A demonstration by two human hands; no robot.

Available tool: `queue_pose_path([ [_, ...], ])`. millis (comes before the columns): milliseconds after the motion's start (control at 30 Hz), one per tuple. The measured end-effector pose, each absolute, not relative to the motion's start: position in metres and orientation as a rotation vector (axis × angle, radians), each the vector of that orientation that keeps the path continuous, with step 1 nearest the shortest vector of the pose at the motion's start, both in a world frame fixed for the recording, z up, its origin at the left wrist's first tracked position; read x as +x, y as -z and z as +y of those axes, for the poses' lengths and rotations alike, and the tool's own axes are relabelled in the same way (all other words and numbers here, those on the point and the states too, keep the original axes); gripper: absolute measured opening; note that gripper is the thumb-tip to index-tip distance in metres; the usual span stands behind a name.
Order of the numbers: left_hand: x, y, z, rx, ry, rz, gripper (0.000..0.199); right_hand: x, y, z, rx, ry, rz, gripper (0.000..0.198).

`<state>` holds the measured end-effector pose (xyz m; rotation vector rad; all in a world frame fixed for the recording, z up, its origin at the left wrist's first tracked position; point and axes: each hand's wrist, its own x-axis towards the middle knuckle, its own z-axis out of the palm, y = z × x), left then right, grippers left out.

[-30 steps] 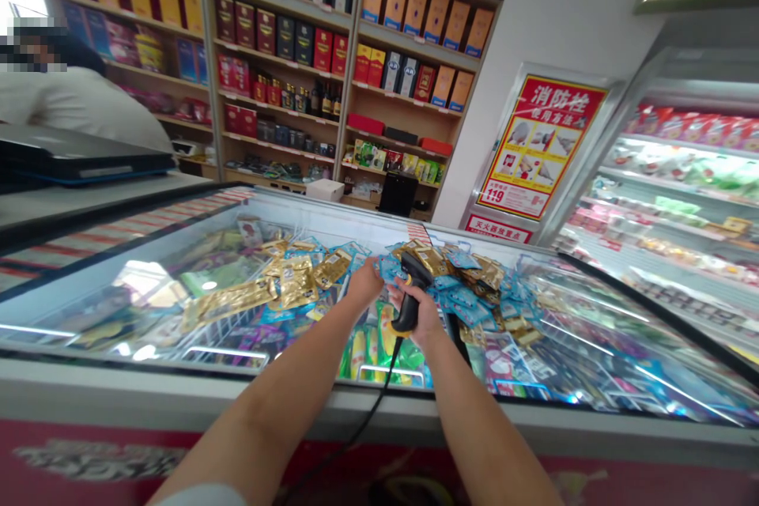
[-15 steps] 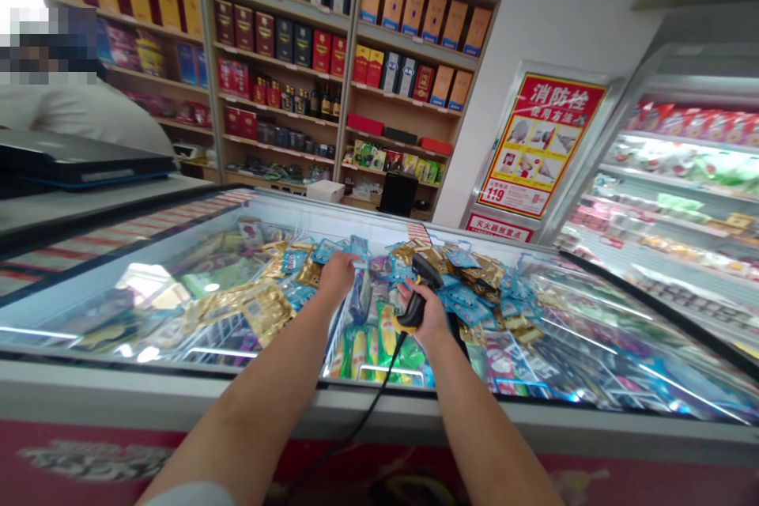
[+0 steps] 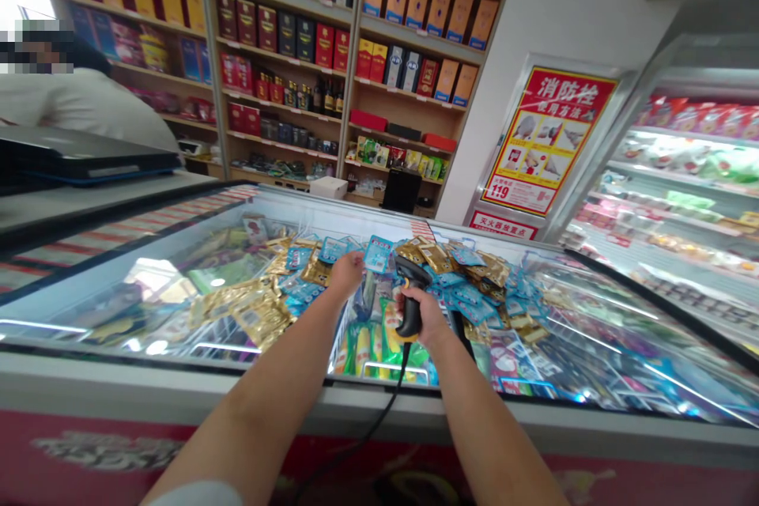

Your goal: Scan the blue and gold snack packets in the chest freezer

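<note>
Two hands, mine, over one long white glass-panelled chest freezer (image 3: 148, 381). Left hand (image 3: 347, 273): fingers drawn together, tips pinching the left edge of one flat light-blue printed packet (image 3: 378, 253), raised at ten o'clock from the scanner's head. Right hand (image 3: 429, 318): fingers wrapped round the grip of one black plastic handheld scanner with yellow trim (image 3: 409, 322); one black cord (image 3: 384, 409) trails from it towards seven o'clock. At nine o'clock from my left hand: loose shiny gold packets (image 3: 261, 315), mixed with blue ones. At three o'clock from the scanner: one heap of blue and gold packets (image 3: 468, 292).
</note>
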<state>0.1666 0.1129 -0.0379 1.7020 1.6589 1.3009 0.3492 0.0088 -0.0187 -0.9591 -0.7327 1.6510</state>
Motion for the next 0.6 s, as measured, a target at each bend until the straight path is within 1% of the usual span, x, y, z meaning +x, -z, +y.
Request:
queue_pose_path([
  [133, 0.167, 0.037, 0.111, 1.570, -1.369, 1.600, 0.033, 0.348, 0.017, 0.007, -0.963, -1.624, -0.740, 0.010],
  [333, 0.168, 0.039, 0.112, 1.556, -1.402, 1.567, 0.030, 0.346, 0.016, 0.006, -0.979, -1.607, -0.746, 0.008],
  [600, 0.170, 0.027, 0.101, 1.624, -1.347, 1.655, 0.031, 0.346, 0.012, 0.003, -0.987, -1.591, -0.748, 0.007],
])
